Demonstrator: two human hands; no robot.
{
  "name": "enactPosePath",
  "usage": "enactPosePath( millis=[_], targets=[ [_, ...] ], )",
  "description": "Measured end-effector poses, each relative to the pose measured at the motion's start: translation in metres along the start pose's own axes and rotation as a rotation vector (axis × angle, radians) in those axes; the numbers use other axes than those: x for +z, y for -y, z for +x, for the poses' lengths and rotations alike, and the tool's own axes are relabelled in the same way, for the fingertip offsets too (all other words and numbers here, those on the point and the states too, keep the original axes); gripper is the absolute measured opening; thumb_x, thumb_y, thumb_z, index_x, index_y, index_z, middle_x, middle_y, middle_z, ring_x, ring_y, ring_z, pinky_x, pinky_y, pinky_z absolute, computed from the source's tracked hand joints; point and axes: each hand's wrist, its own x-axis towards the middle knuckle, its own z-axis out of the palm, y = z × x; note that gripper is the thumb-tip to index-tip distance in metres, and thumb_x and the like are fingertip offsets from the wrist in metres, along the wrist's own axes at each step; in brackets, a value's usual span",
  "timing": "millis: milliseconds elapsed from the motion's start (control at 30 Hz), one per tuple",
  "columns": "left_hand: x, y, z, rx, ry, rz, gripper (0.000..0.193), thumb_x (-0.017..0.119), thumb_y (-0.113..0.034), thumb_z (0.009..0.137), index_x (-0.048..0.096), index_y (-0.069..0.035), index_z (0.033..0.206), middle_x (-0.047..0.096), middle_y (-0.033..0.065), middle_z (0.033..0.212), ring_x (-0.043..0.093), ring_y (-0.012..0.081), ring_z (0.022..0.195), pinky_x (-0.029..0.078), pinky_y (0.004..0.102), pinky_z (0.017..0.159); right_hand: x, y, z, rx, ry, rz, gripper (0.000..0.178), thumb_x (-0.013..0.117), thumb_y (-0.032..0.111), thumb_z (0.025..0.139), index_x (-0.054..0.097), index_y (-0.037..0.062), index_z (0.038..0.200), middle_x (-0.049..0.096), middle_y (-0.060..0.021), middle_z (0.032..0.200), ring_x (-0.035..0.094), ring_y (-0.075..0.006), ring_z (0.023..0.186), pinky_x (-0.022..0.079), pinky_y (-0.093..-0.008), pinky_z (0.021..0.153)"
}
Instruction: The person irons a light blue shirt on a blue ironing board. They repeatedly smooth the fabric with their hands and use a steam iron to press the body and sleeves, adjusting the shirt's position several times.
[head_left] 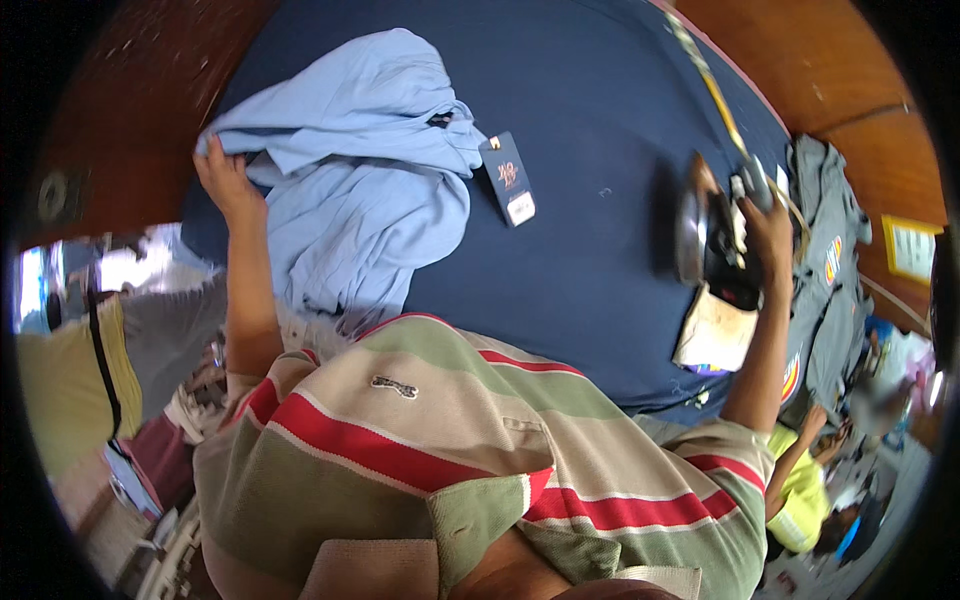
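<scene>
A light blue garment (360, 190) lies crumpled on the dark blue padded table (570, 270), left of the middle. My left hand (232, 182) is closed on its far left edge, fingers curled over the fabric. From the garment's right side hangs a dark blue paper tag (508, 180) on the cloth. Over at the right, my right hand (768, 230) is wrapped round the handle of a clothes iron (692, 230). Its shiny soleplate is tilted toward the left; whether it touches the table I cannot tell.
A beige folded cloth (716, 330) lies just nearer than the iron. A cord with patterned wrapping (705, 75) runs from the iron to the far edge. Dark grey garments (825, 250) hang along the right edge. People are nearby: one in yellow (800, 500) at lower right, another (70, 370) at left.
</scene>
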Motion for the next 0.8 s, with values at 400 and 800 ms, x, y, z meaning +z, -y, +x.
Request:
enactPosePath(
  millis=[400,800],
  targets=[
    [-0.029,0.012,-0.049,0.876,0.713,1.331,0.028,0.058,-0.011,0.075,0.06,-0.009,0.104,0.061,0.0058,0.107,0.056,0.0242,0.103,0.036,0.0383,0.091,0.005,-0.098,0.009,0.003,-0.473,-0.629,0.071,0.066,0.048,0.074,0.047,0.0048,0.126,0.058,-0.0181,0.114,0.058,-0.0317,0.103,0.047,-0.0407,0.083],
    [-0.008,0.032,-0.037,0.903,1.046,1.312,0.018,0.056,-0.01,0.079,0.057,-0.01,0.097,0.061,0.0071,0.095,0.059,0.0229,0.09,0.043,0.0371,0.077,0.214,0.271,-0.024,-0.526,0.699,0.4,0.05,0.067,0.043,0.076,0.065,0.003,0.105,0.067,-0.0124,0.087,0.065,-0.0204,0.08,0.048,-0.0346,0.075]
  ],
)
